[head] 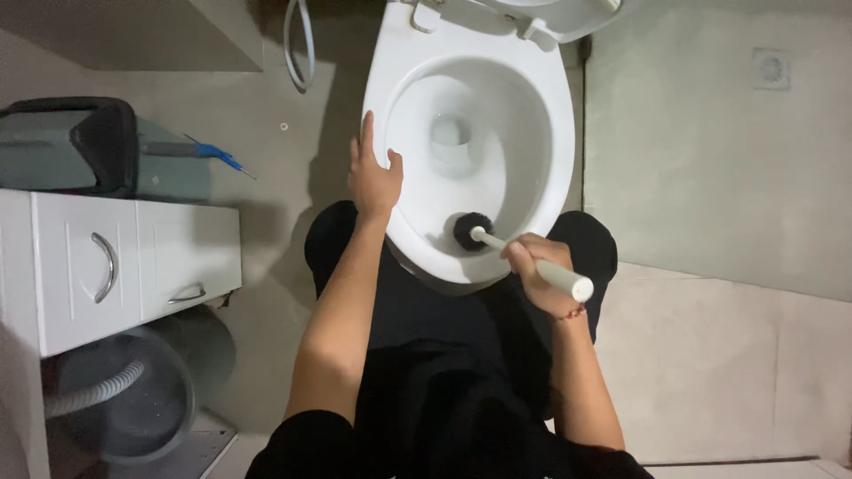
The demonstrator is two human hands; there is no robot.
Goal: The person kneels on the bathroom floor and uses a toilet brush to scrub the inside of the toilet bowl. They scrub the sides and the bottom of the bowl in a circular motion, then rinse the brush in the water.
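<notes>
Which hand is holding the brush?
The right hand grips the toilet brush by its white handle. The left hand holds nothing; it just rests flat on the toilet rim.

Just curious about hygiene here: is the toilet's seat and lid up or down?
Up. The lid is tipped back at the top, and the bare white bowl rim shows under the left hand.

Glossy white ceramic toilet bowl [541, 133]; smooth matt plastic brush handle [550, 270] with black bristles; matt grey floor tiles [710, 168]

Bare forearms, black short-sleeved top, black trousers, thin red string bracelet [575, 312] on right wrist
</notes>
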